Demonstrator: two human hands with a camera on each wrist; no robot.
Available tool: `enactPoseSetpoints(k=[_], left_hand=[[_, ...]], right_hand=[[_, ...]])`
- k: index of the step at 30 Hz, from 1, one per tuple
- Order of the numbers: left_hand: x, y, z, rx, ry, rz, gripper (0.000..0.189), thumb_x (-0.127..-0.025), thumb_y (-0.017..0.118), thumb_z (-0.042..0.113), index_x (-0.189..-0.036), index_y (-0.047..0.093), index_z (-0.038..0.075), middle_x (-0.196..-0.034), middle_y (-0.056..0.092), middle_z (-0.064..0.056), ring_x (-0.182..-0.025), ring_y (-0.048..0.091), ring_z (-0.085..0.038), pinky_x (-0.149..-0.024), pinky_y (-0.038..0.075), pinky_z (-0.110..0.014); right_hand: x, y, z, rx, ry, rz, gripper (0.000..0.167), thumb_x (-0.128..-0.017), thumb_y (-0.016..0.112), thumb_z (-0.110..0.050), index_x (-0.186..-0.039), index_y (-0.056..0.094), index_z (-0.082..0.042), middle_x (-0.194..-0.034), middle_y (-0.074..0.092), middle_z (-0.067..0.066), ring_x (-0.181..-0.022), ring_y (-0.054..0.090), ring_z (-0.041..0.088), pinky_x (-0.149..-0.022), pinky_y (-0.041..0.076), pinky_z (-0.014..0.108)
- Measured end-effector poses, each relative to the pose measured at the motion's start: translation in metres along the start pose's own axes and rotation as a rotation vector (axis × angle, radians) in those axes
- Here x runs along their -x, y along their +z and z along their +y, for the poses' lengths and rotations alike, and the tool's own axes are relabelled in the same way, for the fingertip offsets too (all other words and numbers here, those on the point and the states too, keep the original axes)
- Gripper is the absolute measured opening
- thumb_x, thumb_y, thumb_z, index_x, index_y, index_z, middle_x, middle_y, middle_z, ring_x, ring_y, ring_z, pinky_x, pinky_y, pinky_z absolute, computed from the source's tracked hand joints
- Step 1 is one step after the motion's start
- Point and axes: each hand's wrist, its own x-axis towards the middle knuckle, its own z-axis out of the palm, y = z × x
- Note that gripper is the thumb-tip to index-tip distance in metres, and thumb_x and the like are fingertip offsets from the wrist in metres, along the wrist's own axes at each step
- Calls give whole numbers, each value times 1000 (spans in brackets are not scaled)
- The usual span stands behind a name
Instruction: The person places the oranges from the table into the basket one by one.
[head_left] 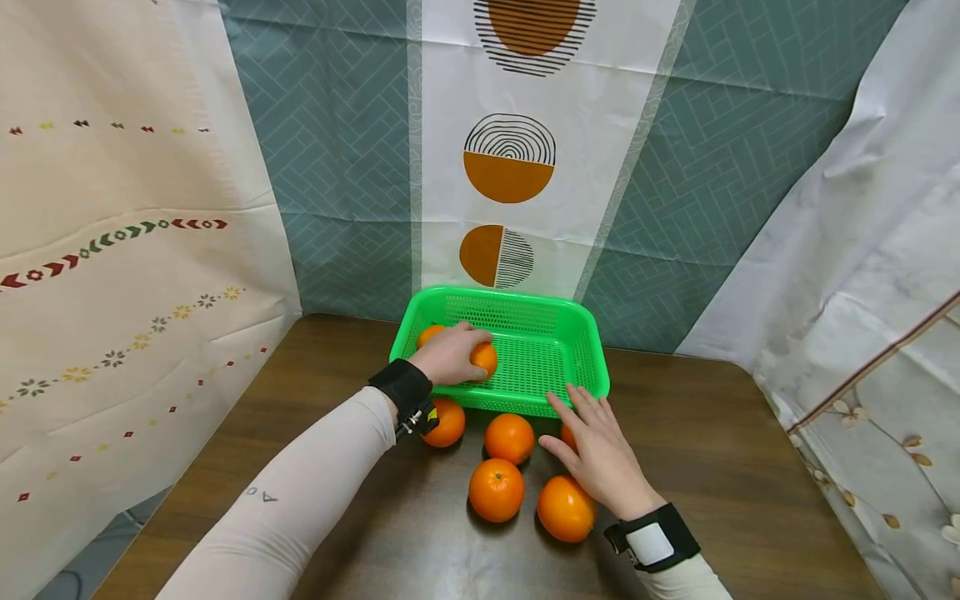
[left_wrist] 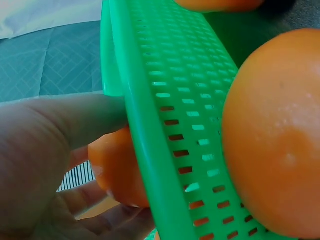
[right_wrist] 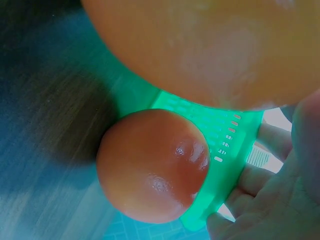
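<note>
A green perforated plastic basket (head_left: 562,404) stands at the back of the table. Inside its left part, my left hand (head_left: 452,354) grips an orange (head_left: 484,360), thumb and fingers around it; the left wrist view shows this orange (left_wrist: 116,167) behind the rim. Another orange (head_left: 430,334) lies in the basket, partly covered by that hand. My right hand (head_left: 600,458) is held over the basket's front right corner with its fingers extended and spread. Beneath it, an orange (head_left: 567,437) is mostly hidden in the head view; the right wrist view shows an orange (right_wrist: 152,167) beside the basket.
Several more oranges sit on the brown wooden table (head_left: 735,483) in front of the basket: one by the left wrist (head_left: 447,423), one in the middle (head_left: 509,438), and two nearer ones (head_left: 497,490). A patterned cloth (head_left: 352,167) hangs right behind the basket.
</note>
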Motion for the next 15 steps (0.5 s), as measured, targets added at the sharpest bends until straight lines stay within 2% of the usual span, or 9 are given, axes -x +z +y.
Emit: enactPoseSetpoints(k=[9,15], left_hand=[[-2,0,1,-25,29,-58,59,-98,83,21,-151,65,4,-142,66,-16,-115,62,-31,-97,54,-43],[-4,4,-3,-17,21,-99,58,-98,83,20,-151,65,4,-141,66,-15,-115,61,-30,-96,54,-43]], right_hand=[[0,-1,-1,2,-2,2,74,-104,77,-43,-165,52,-11,-173,39,23,-163,30,44,-131,17,68],[1,1,-1,5,-5,7,73,-104,77,-42,-165,52,-11,-173,39,23,-163,30,44,-131,17,68]])
